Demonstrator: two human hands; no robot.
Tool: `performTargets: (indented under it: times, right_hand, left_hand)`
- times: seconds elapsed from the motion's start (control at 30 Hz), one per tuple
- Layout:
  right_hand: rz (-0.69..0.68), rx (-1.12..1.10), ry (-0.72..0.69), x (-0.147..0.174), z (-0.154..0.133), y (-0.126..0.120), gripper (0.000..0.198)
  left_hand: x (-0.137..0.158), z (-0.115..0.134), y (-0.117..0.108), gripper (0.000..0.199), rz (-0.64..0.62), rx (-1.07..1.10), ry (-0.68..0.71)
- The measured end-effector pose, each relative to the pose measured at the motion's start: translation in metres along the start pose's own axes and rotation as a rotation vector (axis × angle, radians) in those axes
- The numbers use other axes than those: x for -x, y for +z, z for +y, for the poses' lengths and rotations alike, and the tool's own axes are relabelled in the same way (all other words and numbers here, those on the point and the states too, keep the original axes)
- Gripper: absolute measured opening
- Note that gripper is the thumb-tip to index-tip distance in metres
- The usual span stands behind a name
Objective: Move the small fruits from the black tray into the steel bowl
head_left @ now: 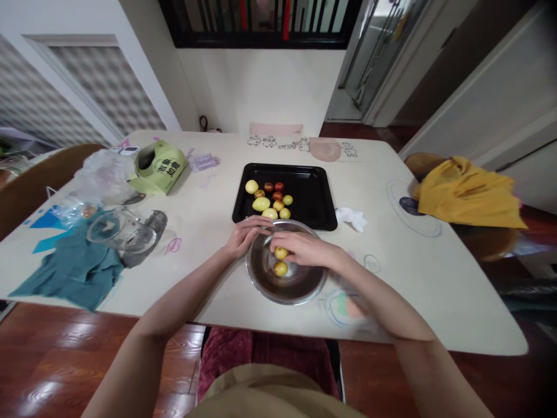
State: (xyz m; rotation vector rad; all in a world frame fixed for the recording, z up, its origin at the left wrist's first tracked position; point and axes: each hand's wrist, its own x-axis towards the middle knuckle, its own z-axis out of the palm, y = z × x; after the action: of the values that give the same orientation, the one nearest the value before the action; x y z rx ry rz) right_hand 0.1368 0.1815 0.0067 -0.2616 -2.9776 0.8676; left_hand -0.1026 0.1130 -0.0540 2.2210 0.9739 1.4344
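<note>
just past the near edge of the white table (204, 215), a steel bowl (300, 290) sits with a yellow fruit (280, 270) lying on its inner surface. right beside that, a second yellow fruit (281, 253) is within the bowl too, with the right hand (300, 248) reaching in from the side; its fingers are curled about this second one and seem to be grasping it. the left hand (250, 235) lies at the bowl's far left rim, touching it; whether it pinches the metal or merely steadies it, i cannot tell.

beyond the bowl, and close up against it, is a black tray (311, 197) bearing a loose group of yellow and reddish fruits (261, 204), mostly toward its left half. the work looks to be partway through: only two fruits can be seen in the bowl, the rest lie on the tray, and the right hand is busy with one. which way the fruit is passing, a single view does not settle.

just right of the tray rests a crumpled tissue (352, 219); farther off, to the left, stands a green box (162, 167).
</note>
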Motion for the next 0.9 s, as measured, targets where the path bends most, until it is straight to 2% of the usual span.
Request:
performTargets:
  times: [0.27, 0.43, 0.57, 0.7, 0.8, 0.9]
  right_hand:
    - [-0.011, 0.016, 0.025, 0.000, 0.002, 0.004, 0.035]
    - [0.094, 0.042, 0.003, 0.005, 0.006, -0.009, 0.025]
    - [0.311, 0.008, -0.052, 0.015, 0.014, -0.006, 0.014]
    - [0.663, -0.122, -0.108, 0.034, 0.021, 0.016, 0.013]
    - [0.907, -0.194, -0.060, 0.047, 0.021, 0.031, 0.017]
    - [0.978, -0.207, -0.068, 0.052, 0.019, 0.039, 0.024]
  left_hand:
    - [0.003, -0.007, 0.002, 0.054, 0.016, -0.022, 0.038]
    - [0.002, -0.009, 0.003, 0.050, 0.071, -0.069, 0.037]
    - [0.000, -0.011, 0.002, 0.040, 0.178, -0.169, -0.056]
    - [-0.004, -0.026, -0.001, 0.034, 0.252, -0.266, -0.112]
    - [-0.014, -0.045, -0.012, 0.037, 0.247, -0.357, -0.151]
    - [-0.033, -0.062, -0.029, 0.041, 0.121, -0.439, -0.179]
